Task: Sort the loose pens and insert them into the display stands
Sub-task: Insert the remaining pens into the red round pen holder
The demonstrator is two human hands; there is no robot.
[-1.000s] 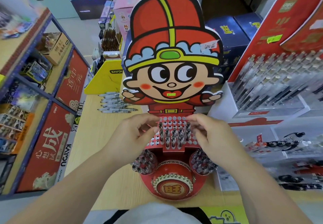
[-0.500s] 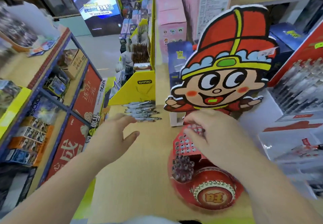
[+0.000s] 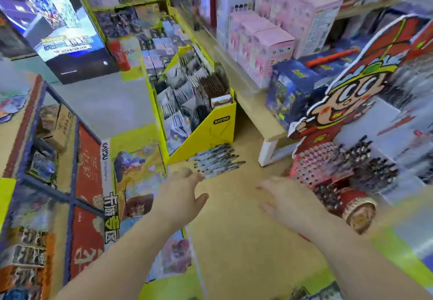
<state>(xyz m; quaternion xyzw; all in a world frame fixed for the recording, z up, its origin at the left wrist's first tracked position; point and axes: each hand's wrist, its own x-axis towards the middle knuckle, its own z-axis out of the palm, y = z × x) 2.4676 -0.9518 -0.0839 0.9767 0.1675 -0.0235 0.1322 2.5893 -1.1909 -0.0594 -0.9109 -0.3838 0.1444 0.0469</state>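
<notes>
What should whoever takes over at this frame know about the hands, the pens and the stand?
Left hand: open and empty, fingers stretched toward the loose pens; too blurred to tell if they touch.
Right hand: open and empty, over the table beside the red display stand.
The loose pens lie in a pile on the table at the foot of the yellow box.
Done: some pens already stand in the red display stand; many of its holes look empty.
Left: pick up the pile, sort it and fill the holes.
</notes>
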